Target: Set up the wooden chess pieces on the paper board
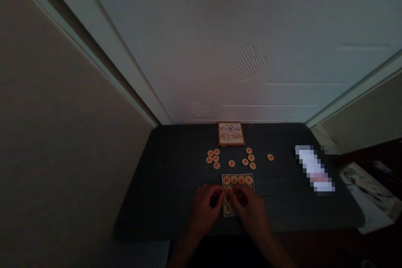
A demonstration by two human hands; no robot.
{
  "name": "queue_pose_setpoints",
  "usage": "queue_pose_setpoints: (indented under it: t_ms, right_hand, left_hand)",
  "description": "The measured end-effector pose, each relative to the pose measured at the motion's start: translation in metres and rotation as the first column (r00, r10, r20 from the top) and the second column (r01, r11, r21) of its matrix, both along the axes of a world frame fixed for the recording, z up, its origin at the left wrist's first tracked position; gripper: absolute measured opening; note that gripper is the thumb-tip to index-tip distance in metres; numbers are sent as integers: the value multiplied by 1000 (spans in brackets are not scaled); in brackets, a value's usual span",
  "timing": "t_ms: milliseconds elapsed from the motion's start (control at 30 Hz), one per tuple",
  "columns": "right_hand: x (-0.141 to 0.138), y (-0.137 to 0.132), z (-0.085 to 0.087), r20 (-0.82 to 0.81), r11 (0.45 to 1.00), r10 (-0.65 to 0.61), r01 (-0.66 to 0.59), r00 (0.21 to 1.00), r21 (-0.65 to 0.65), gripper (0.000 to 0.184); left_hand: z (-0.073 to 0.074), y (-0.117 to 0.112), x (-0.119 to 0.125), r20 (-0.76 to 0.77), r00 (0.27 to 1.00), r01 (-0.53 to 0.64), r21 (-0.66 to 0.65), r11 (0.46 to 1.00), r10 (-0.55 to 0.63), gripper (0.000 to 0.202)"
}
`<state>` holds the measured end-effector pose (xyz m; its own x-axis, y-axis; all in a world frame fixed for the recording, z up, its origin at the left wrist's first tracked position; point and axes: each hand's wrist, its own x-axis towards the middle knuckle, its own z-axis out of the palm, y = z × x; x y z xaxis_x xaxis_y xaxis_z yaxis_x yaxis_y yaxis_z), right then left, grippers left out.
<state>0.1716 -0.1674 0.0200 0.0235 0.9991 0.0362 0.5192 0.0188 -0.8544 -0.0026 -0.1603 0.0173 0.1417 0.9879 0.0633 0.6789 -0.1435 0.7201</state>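
A shallow square box (253,183) lies near the front of the dark table, holding round wooden Chinese chess pieces. Its far row has several red-marked pieces (241,180); a dark-marked piece (227,208) lies in its near left corner. My left hand (204,207) is closed in a pinch at the box's left rim; what is between the fingertips is hidden. From the right, my right hand (250,207) reaches over the box with thumb and finger closed on a Chinese chess piece (229,189) in its left part. My right hand covers much of the box.
Loose red-marked pieces lie beyond the box: a group at left (215,158), a single piece (231,163), a group at right (251,158) and one farther right (270,157). A printed box lid (231,134) lies by the white panel (201,50). A blurred bright object (312,167) lies right.
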Motion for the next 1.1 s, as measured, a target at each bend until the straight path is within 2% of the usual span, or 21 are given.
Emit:
queue_pose_setpoints:
  t_ms: [200, 600, 833, 933, 1000, 1100]
  right_hand:
    - [-2, 4, -3, 77, 1000, 0, -2, 997, 22, 20]
    - [0, 0, -3, 34, 993, 54, -58, 998, 103, 17]
    - [3, -6, -1, 28, 992, 73, -75, 997, 103, 19]
    - [20, -4, 4, 35, 991, 48, -52, 998, 126, 20]
    - [42, 4, 8, 84, 990, -1, -10, 997, 138, 22]
    - [87, 30, 7, 188, 972, -173, 137, 967, 189, 29]
  left_hand:
    - [0, 0, -1, 4, 1000, 11, 15, 1000, -11, 11]
    - [3, -1, 2, 14, 1000, -7, 20, 1000, 7, 16]
    - [5, 0, 4, 7, 1000, 12, 14, 1000, -12, 18]
    - [3, 0, 3, 13, 1000, 18, 20, 1000, -18, 19]
    - [1, 0, 2, 17, 1000, 25, 22, 999, -26, 20]
    - [-1, 0, 1, 4, 1000, 28, 27, 999, -29, 20]
